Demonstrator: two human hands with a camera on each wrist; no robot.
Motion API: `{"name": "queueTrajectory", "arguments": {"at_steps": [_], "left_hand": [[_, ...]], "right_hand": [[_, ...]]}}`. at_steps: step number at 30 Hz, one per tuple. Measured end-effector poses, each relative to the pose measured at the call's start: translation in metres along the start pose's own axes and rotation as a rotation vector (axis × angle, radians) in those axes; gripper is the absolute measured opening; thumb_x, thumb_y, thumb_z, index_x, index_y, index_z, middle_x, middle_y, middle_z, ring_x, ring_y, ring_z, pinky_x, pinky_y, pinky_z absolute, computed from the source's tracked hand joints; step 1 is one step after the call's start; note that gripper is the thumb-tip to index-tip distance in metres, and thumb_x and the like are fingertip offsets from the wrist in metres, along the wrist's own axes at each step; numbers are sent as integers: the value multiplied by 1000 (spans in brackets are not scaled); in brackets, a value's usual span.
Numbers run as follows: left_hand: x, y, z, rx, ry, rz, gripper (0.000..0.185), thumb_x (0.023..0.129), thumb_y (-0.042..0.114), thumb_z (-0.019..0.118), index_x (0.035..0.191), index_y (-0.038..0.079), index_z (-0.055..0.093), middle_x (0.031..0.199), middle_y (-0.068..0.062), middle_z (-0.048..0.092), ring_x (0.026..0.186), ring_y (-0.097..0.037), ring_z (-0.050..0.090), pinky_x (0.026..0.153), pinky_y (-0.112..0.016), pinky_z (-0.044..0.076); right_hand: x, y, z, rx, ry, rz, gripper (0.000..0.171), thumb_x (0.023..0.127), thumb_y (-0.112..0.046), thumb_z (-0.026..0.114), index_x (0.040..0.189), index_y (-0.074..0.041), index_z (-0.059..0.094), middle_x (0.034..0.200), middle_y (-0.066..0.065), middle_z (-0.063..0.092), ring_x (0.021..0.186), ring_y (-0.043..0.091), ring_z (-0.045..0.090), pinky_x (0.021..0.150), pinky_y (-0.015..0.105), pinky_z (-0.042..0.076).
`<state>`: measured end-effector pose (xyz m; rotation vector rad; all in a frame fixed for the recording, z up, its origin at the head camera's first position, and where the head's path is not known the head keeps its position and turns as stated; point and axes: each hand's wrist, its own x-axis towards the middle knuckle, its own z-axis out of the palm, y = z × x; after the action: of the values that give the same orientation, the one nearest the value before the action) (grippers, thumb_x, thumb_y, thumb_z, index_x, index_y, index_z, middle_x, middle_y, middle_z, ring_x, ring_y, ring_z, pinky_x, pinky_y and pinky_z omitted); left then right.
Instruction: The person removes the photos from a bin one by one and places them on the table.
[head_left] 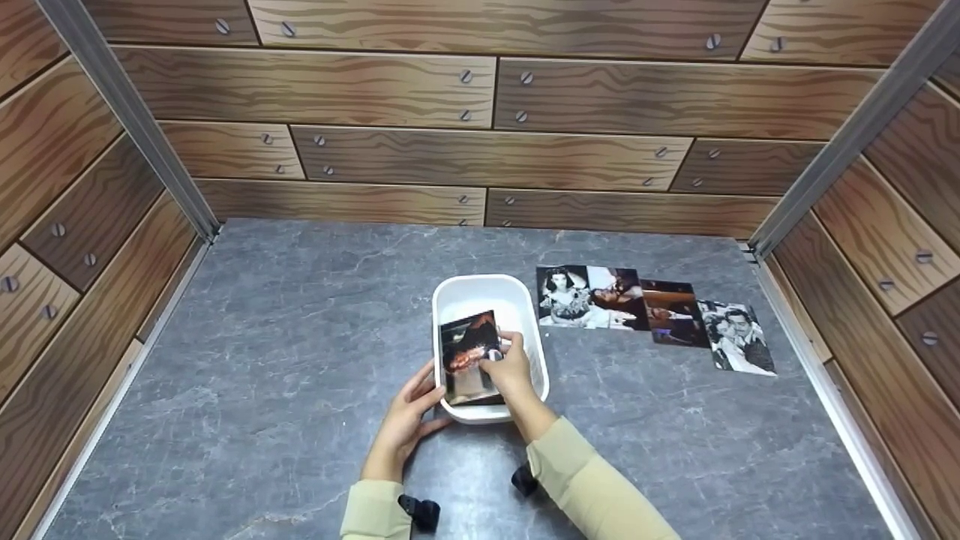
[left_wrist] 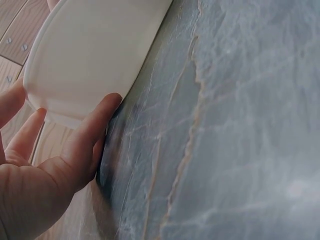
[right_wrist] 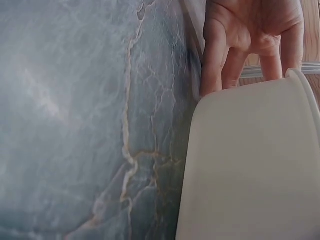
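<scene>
A white plastic tub (head_left: 489,283) stands on the grey marbled table, with glossy photo prints inside. My right hand (head_left: 514,367) reaches over its right side and pinches the dark photo (head_left: 469,349) at that print's right edge, thumb on the picture face. The photo lies tilted in the tub, and another dark edge shows beneath it. My left hand (head_left: 405,420) rests against the tub's near left corner, its fingers spread along the outside wall. The left wrist view shows that hand's fingers nearly straight against the tub wall (left_wrist: 95,60).
To the right of the tub lies an overlapping row of photos: a black-and-white portrait (head_left: 562,300), two colour prints (head_left: 675,319) and another black-and-white print (head_left: 739,337). Wood-patterned walls (head_left: 487,157) with metal corner strips enclose the table at the back and sides.
</scene>
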<state>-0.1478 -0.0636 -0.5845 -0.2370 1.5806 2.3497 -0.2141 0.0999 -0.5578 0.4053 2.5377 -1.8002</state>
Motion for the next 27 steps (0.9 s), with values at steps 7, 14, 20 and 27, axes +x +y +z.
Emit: {"name": "queueTrajectory", "arguments": {"at_steps": [7, 14, 20, 27], "left_hand": [[0, -1, 1, -11, -5, -1, 65, 96, 12, 56, 153, 6, 24, 153, -30, 25, 121, -27, 49, 94, -53, 52], [-1, 0, 1, -3, -3, -3, 64, 97, 11, 54, 153, 6, 23, 154, -31, 22, 126, -32, 46, 95, -53, 52], [0, 0, 3, 0, -7, -4, 63, 98, 10, 52, 153, 6, 23, 154, -31, 23, 129, -37, 45, 94, -53, 52], [1, 1, 1, 10, 9, -7, 62, 98, 9, 52, 153, 7, 25, 153, -30, 25, 127, -35, 47, 92, -51, 54]], "right_hand": [[-2, -4, -9, 82, 19, 44, 58, 72, 14, 65, 126, -4, 54, 98, 19, 61, 79, 21, 55, 65, 27, 52], [-3, -13, -32, 180, 55, 3, 59, 72, 17, 66, 127, 0, 53, 80, 7, 54, 67, 12, 49, 56, 21, 50], [-3, -12, -68, 295, 104, 17, 60, 74, 18, 65, 130, 2, 51, 76, 2, 56, 72, 11, 51, 61, 20, 50], [-1, 11, -118, 423, 139, 70, 64, 80, 16, 61, 139, 0, 42, 74, -5, 55, 65, 3, 50, 55, 15, 46]]}}
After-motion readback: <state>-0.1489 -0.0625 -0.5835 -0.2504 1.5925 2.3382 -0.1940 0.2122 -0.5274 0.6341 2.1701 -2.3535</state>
